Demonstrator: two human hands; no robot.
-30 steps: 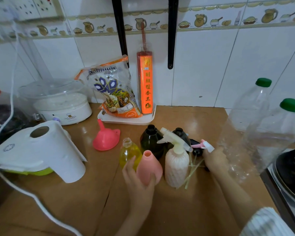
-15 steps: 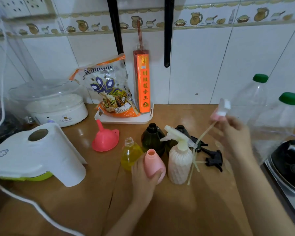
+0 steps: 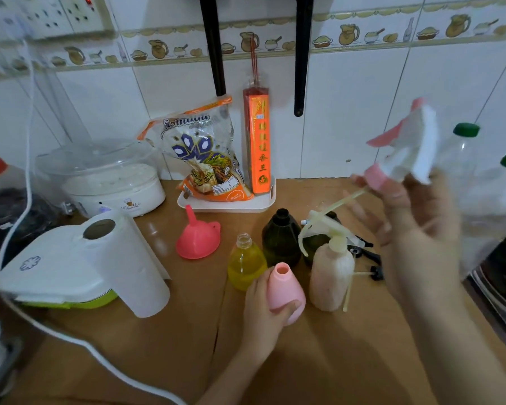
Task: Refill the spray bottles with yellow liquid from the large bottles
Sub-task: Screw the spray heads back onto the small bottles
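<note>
The left hand (image 3: pixel 265 309) curls around 1 pink spray bottle (image 3: pixel 285 290), uncapped, standing on the wooden surface (image 3: pixel 319 361); its contents cannot be seen. The right hand (image 3: pixel 409 226), raised at 2 o'clock of it and blurred, holds 1 pink-and-white spray head (image 3: pixel 403 153) by its collar, the dip tube trailing down. At 10 o'clock of the pink bottle stands 1 clear open bottle (image 3: pixel 246 263) holding yellow liquid. At 12 o'clock are 2 dark green bottles (image 3: pixel 281 238), uncapped. At 3 o'clock, 1 whitish spray bottle (image 3: pixel 330 276) wears its head. Farther out, 1 pink funnel (image 3: pixel 197 239) rests mouth-down, and 2 large green-capped bottles (image 3: pixel 465 159) at the right edge look empty.
</note>
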